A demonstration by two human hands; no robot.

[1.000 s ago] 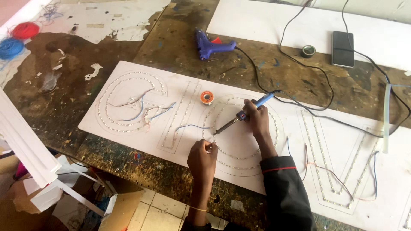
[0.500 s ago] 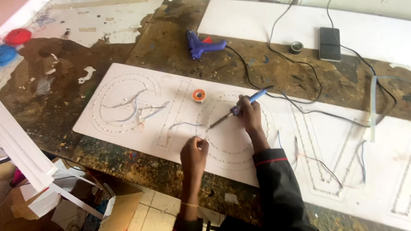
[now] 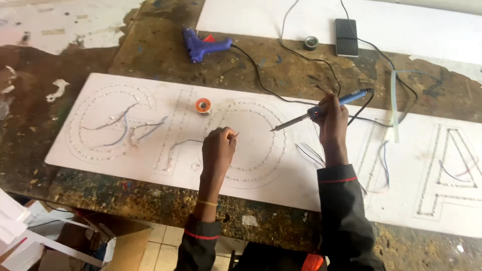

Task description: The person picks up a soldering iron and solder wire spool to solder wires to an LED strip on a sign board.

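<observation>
Single head-worn view, looked steeply down and forward from above the worker, fairly near, took in white sign board (image 3: pixel 150 165) on workbench (image 3: pixel 150 55), floor below.

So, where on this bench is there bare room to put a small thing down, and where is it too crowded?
Free patches: the bare wood left of the glue gun, above the white board, and the white sheet left of the phone. Crowded: around the phone and tape roll, where cords cross, and the board between the left hand and right hand with the soldering iron.
</observation>
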